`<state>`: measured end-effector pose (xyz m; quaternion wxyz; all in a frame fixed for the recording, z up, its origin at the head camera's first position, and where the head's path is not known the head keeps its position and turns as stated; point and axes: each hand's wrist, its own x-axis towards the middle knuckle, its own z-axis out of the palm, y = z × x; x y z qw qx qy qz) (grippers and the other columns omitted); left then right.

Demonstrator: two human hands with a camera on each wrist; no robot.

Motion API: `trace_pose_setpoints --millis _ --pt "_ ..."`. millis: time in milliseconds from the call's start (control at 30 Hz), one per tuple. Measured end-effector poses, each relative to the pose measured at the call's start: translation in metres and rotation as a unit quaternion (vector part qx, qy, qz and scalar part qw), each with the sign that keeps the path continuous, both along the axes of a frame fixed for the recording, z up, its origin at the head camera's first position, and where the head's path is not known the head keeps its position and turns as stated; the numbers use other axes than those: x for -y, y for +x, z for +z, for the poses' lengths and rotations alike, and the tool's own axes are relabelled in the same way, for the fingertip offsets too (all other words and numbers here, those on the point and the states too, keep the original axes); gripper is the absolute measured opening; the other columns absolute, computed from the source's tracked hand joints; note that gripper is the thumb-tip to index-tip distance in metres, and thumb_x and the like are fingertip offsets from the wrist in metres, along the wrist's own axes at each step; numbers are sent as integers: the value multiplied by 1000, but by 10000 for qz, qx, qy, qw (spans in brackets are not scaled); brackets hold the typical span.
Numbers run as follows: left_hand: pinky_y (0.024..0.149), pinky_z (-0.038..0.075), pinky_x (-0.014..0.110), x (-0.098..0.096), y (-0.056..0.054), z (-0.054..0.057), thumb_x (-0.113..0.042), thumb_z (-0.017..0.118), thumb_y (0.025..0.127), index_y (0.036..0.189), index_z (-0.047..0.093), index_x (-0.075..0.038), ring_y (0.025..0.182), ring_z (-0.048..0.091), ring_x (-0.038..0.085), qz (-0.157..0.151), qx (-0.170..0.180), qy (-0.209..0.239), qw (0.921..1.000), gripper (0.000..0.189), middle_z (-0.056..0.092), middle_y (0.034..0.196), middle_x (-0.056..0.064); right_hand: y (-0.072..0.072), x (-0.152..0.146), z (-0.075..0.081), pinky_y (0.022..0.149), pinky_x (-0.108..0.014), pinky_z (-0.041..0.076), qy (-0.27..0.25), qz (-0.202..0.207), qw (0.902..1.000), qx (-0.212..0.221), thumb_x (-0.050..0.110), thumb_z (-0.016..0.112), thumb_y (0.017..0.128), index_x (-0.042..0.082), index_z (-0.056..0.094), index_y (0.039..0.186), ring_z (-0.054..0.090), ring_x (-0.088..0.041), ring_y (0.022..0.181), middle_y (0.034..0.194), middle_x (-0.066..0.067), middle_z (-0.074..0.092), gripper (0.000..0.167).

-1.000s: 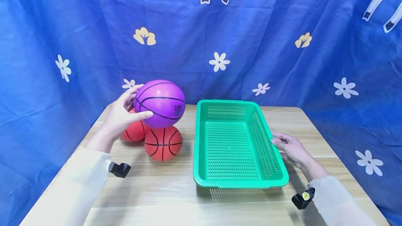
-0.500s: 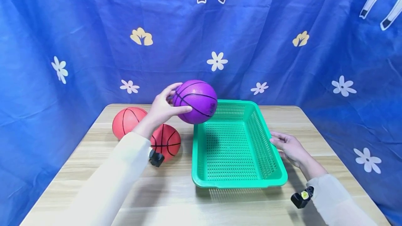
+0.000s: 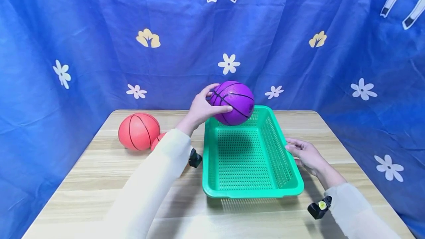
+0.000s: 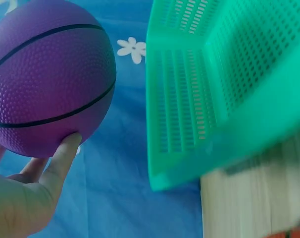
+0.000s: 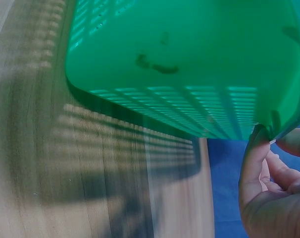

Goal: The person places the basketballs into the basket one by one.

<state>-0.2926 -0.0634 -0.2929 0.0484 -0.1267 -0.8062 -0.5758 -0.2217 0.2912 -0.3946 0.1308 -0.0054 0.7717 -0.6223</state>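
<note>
My left hand grips a purple basketball from its left side, thumb in front and fingers behind. The ball hangs over the far part of a green plastic basket, casting a shadow on its perforated floor. In the left wrist view the purple basketball sits against the thumb, beside the basket's wall. On the basket's right side, my right hand pinches the rim; the right wrist view shows the thumb and fingers at that edge.
Two red basketballs lie on the wooden table at the left. One red basketball is in full view; the other red ball is mostly hidden behind my left sleeve. A blue patterned curtain hangs round the table's back and sides.
My left hand has carried the purple basketball rightward, from above the red basketballs to over the basket. My right hand and the basket have stayed nearly in place.
</note>
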Motion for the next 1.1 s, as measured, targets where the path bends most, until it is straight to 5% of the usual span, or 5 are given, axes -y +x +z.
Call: trace_pose_setpoints --millis 467,1100 --pt "84 52 38 -57 -15 -26 -35 88 63 140 45 -24 106 55 25 115 252 171 9995 89 51 124 9 -2 1 -1 88 -40 50 -24 12 10000 0 23 54 99 -4 25 147 55 -27 112 143 -31 32 62" --pt "88 50 40 -94 -24 -80 -33 88 65 141 43 -16 114 53 28 596 593 -240 9962 90 53 130 11 -1 -1 -1 87 -39 51 -180 -38 9998 34 22 55 98 -4 26 147 60 -19 105 140 -29 37 62"
